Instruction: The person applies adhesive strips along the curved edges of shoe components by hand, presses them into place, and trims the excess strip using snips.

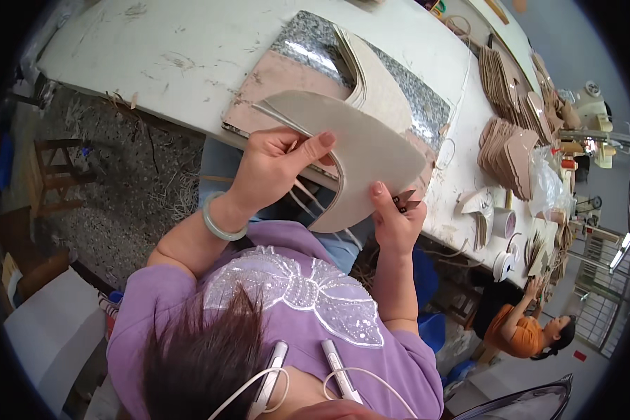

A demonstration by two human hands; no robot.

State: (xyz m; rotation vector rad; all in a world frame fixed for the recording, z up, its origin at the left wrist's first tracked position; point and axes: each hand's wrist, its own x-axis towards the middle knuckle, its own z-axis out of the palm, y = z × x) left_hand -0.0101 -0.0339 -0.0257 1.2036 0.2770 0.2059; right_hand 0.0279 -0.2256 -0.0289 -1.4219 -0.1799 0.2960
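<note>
From where I sit, the far left shows a wooden stool (52,171) on a gravel floor littered with straw, and a white box (52,332) down by my left side. The long white table (175,56) runs across the top, scuffed and stained.

My left hand (273,168), with a pale green bangle (220,220) on the wrist, is closed on the edge of a curved beige piece (360,150), thumb on top and fingers behind it. The piece is held up off the table, between my two hands, above my lap. Thin strands hang from its lower edge just beside that hand.

Behind it on the table lies a granite slab (399,84) with a pink board (273,84) and a stack of similar cut pieces (378,77) resting on it.

My right hand (395,220) pinches the lower right edge of the held piece and also grips small snips (406,201), whose tips poke out past the fingers; I cannot tell whether the blades are apart.

Further right, fanned piles (507,150) of like-shaped pieces cover the table, with tape rolls (502,224) and a clear bag (549,185) near them. Another person in an orange top (521,332) sits at the far end.

My judgement: many pieces already lie stacked, the stack on the slab may await handling, and this one is mid-trim, strands not yet removed.
</note>
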